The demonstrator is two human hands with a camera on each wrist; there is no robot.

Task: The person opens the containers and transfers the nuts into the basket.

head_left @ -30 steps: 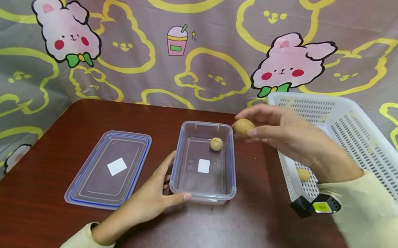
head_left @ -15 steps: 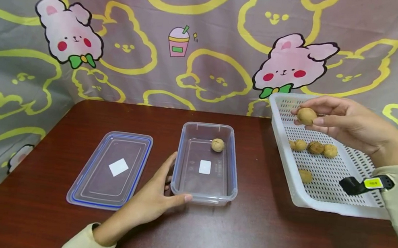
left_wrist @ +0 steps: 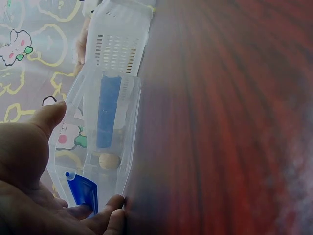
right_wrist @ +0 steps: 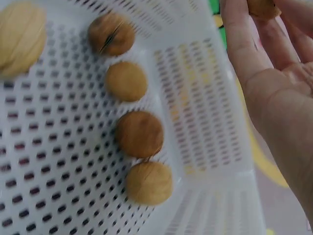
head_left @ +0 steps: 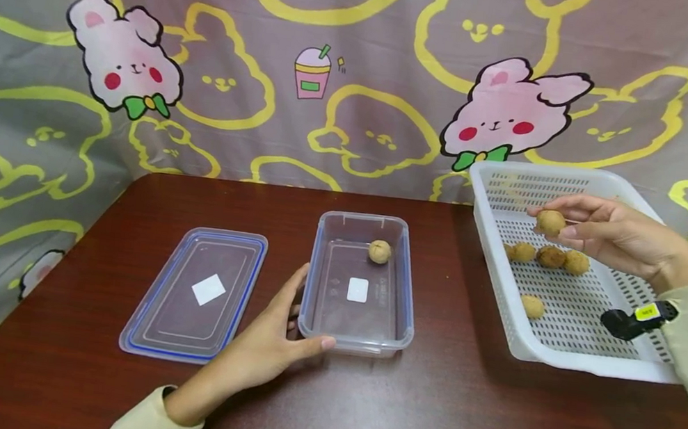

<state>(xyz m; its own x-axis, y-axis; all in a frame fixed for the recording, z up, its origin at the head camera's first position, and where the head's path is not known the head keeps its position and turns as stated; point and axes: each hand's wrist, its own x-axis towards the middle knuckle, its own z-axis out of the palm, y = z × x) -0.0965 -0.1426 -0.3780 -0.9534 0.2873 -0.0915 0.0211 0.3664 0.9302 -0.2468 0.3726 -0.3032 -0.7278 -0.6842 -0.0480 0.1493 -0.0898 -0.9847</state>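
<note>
My right hand pinches a walnut between thumb and fingers, above the white perforated basket. In the right wrist view only the lower part of that walnut shows, at the top edge. Below, several walnuts lie in a row on the basket floor, and another walnut sits nearer its left wall. My left hand grips the clear plastic container at its front left corner, thumb over the front rim and fingers along the side. One walnut rests inside, toward the back right.
Left of the container, a clear lid with a blue seal and a white label lies flat on the dark red wooden table. A patterned curtain hangs behind the table's back edge.
My right hand has moved from beside the container to the right, over the basket, with a walnut in its fingers, and then slightly lower. The left hand has stayed on the container.
</note>
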